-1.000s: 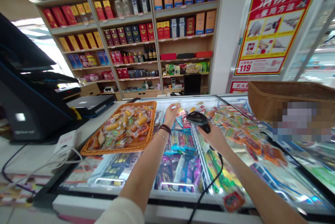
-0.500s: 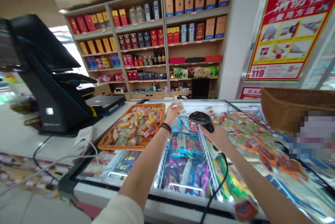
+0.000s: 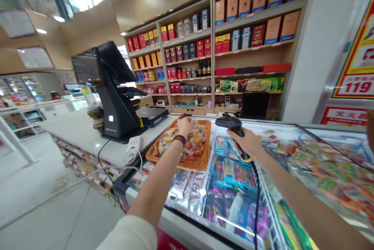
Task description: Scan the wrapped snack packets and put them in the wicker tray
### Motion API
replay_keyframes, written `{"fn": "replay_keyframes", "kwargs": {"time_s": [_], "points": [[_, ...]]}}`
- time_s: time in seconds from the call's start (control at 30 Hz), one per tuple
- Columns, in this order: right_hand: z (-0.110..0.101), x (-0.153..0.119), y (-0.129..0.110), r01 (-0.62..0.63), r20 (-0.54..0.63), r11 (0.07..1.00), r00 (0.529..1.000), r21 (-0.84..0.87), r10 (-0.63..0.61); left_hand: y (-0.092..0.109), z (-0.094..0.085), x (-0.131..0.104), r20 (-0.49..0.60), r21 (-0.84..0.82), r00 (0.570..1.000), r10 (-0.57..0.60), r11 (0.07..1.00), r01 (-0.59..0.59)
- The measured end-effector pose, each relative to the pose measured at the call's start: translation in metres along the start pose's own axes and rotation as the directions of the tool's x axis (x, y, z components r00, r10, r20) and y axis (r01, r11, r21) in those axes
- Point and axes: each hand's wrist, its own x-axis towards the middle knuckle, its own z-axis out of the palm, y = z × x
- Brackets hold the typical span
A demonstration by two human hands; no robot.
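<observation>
My right hand is wrapped around the handle of a black barcode scanner. The scanner's head points left, and its cable hangs down over the freezer's glass top. Over the far side of an orange wicker basket is my left hand, its fingers curled closed. Something small, dark and reddish shows just beyond those fingers; what it is cannot be made out. Wrapped sausages and other snack packets fill the basket, which rests on the freezer's glass.
A black checkout terminal and a flat dark scale stand left on the counter. A white power strip trails cables. Bagged snacks lie on the glass at right. Shelves of boxes line the back.
My left hand, earlier out to the right of the basket with a small clear packet, is now over the basket. My right hand still holds the scanner. The view has turned left.
</observation>
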Motion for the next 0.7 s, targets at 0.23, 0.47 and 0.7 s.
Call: {"fn": "replay_keyframes", "kwargs": {"time_s": [0.23,0.47,0.7], "points": [[-0.023,-0.017,0.042,-0.04,-0.102,0.99,0.993,0.138,0.054,0.03,0.031,-0.017,-0.068,0.066,0.962,0.265,0.963,-0.261],[-0.089,-0.042,0.097,-0.165,-0.391,0.864,0.84,0.475,0.375,0.133,0.152,-0.054,0.162,-0.453,0.859,0.486,0.81,-0.373],[-0.103,-0.06,0.133,-0.193,-0.426,0.701,0.675,0.687,0.603,0.209,0.267,-0.11,0.398,-0.583,0.8,0.449,0.797,-0.158]]}}
